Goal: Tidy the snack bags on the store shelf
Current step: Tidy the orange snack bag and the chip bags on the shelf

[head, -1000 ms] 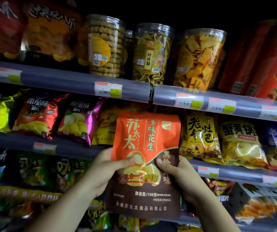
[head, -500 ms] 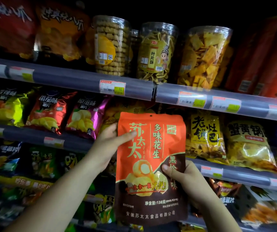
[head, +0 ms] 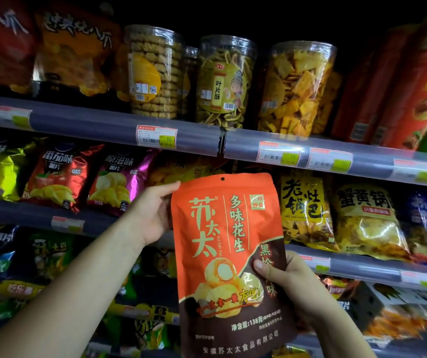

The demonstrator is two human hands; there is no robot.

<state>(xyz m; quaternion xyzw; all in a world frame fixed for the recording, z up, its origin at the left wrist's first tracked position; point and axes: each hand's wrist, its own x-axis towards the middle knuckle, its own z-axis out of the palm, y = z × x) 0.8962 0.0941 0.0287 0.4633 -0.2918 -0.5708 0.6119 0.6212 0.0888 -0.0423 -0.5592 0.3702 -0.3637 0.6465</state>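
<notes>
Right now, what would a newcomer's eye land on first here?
The orange peanut bag, held upright in the centre foreground: the right hand grips its lower right edge, and the left hand meets its upper left corner. Above it, a clear tub of yellow strips stands on the upper shelf.

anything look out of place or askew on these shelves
Only the orange-and-brown snack pouch is off the shelf, held upright by the left hand at its top corner and the right hand at its lower side. The red foil chip bag and purple foil chip bag sit slightly askew. No spills or tears visible.
</notes>
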